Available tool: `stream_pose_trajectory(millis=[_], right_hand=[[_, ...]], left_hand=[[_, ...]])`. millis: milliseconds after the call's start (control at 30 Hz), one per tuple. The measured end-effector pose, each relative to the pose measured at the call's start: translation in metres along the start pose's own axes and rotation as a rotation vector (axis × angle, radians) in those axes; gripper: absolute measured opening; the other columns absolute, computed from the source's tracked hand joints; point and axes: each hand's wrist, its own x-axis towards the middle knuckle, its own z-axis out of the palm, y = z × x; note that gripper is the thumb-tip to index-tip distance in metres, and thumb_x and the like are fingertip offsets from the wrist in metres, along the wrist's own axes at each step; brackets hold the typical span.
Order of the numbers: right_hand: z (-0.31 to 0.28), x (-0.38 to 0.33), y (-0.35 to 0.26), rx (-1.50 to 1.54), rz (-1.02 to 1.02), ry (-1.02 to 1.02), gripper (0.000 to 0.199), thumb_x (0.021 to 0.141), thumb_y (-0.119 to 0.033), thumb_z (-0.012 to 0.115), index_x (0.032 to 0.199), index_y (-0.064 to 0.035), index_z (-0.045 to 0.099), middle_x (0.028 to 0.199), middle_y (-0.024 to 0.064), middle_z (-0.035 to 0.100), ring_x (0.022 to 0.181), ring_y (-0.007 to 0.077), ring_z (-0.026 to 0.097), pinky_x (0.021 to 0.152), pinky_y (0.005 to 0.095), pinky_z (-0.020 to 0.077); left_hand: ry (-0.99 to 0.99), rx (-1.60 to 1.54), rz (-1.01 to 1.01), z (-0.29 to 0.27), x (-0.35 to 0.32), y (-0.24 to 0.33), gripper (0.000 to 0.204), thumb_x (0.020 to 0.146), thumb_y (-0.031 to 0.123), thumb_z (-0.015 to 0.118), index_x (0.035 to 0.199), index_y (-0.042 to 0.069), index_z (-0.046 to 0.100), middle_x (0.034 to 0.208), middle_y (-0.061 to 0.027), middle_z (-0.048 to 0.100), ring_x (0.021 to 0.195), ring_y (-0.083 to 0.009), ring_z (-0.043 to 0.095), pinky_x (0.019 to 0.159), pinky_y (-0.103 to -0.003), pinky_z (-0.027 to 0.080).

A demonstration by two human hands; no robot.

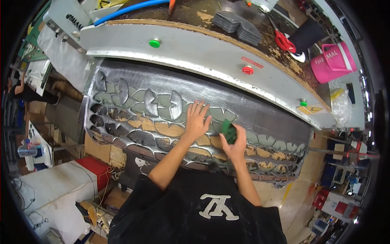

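Observation:
A wide grey sheet (260, 107) lies before me, with rows of curved cut-outs through which green and tan layers show. My left hand (197, 120) rests on it with fingers stretched out and spread, near the middle of the top row of cut-outs. Just to its right, my right hand (235, 142) is closed around dark green pieces (228, 131); how many it holds I cannot tell. Left of my hands, loose grey cut pieces (175, 105) with notched ends sit tilted up along the top row.
Across the far side runs a grey machine beam (195, 57) with green buttons (154, 42) and a red button (248, 69). On the ledge behind lie a stack of grey cut pieces (237, 27), red-handled scissors (284, 42), a pink bucket (333, 63) and a blue hose (130, 9).

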Motion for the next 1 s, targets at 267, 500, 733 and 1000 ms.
stream_pose_trajectory(millis=[267, 500, 733, 1000], right_hand=[[-0.037, -0.082, 0.032, 0.536, 0.495, 0.049, 0.039, 0.101, -0.007, 0.074, 0.138, -0.0006, 0.064, 0.133, 0.0064, 0.057, 0.114, 0.0153, 0.061, 0.091, 0.0304, 0.0519], [-0.049, -0.045, 0.063, 0.673, 0.731, 0.127, 0.047, 0.110, -0.023, 0.069, 0.150, -0.0004, 0.058, 0.115, 0.0057, 0.066, 0.101, 0.0132, 0.067, 0.089, 0.0291, 0.0573], [-0.093, 0.000, 0.153, -0.037, 0.584, -0.320, 0.045, 0.090, -0.022, 0.089, 0.124, 0.0029, 0.074, 0.109, 0.0122, 0.065, 0.093, 0.0238, 0.068, 0.072, 0.0412, 0.0556], [-0.082, -0.010, 0.210, -0.111, 0.067, -0.068, 0.019, 0.083, -0.014, 0.087, 0.101, -0.0084, 0.080, 0.129, 0.0119, 0.074, 0.127, 0.0348, 0.063, 0.106, 0.0492, 0.0446]], left_hand=[[-0.217, -0.710, -0.019, -0.008, -0.039, 0.140, 0.035, 0.102, 0.027, 0.072, 0.120, -0.003, 0.073, 0.103, -0.0181, 0.076, 0.086, -0.0230, 0.076, 0.073, -0.032, 0.057], [0.089, -0.127, -0.434, 0.012, 0.015, 0.043, 0.030, 0.101, 0.021, 0.066, 0.115, -0.003, 0.076, 0.101, -0.0269, 0.075, 0.094, -0.0461, 0.073, 0.086, -0.053, 0.057], [-0.181, -0.085, 0.021, 0.033, 0.024, 0.108, 0.076, 0.087, 0.045, 0.084, 0.146, 0.003, 0.059, 0.135, -0.0220, 0.066, 0.126, -0.0424, 0.060, 0.110, -0.051, 0.046], [-0.020, -0.092, -0.105, 0.112, 0.001, 0.138, 0.060, 0.084, 0.024, 0.088, 0.137, 0.006, 0.068, 0.127, -0.0169, 0.071, 0.119, -0.0393, 0.061, 0.106, -0.049, 0.047]])
